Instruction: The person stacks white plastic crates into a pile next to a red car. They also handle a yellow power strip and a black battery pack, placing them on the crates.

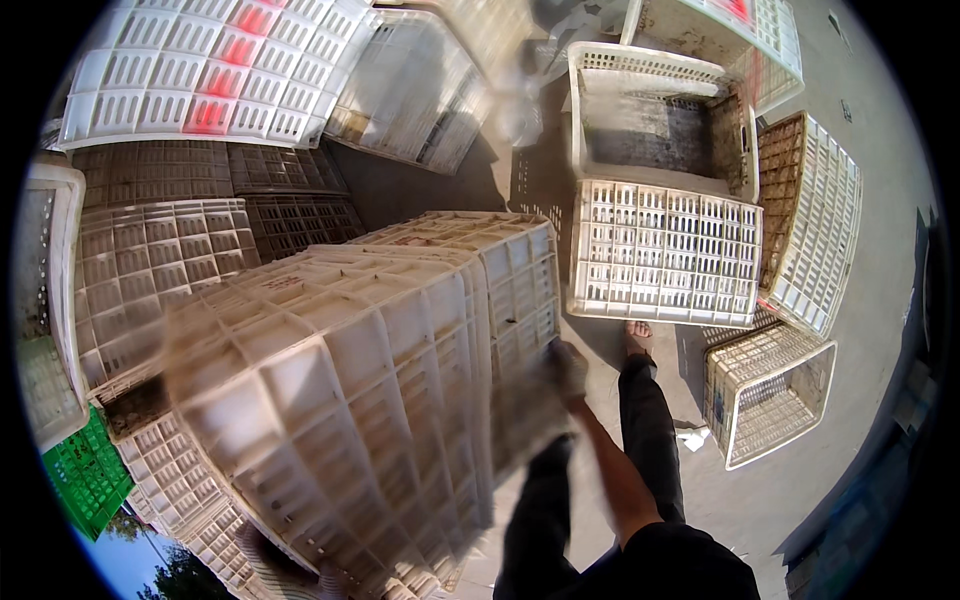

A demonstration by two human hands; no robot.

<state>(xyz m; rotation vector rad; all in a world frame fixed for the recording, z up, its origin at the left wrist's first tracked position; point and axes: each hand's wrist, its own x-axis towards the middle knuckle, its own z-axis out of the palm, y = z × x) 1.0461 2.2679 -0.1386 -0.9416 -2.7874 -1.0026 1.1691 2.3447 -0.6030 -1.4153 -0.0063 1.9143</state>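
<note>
A large, dirty white plastic crate (330,380) fills the middle left, tilted and blurred by motion. A second white crate (520,270) sits right against its far side. My right hand (568,368) is smeared, but its fingers look closed on the lower right edge of this pair, with the forearm rising from the lower edge. My left hand cannot be made out; the big crate's bulk covers that side.
Upright on the right stands an open crate (665,65), above another white crate (665,250). More crates lie on their sides farther right, one small crate (770,390) near my foot (638,338). Stacked crates (160,250) line the left, with a green crate (88,475) below.
</note>
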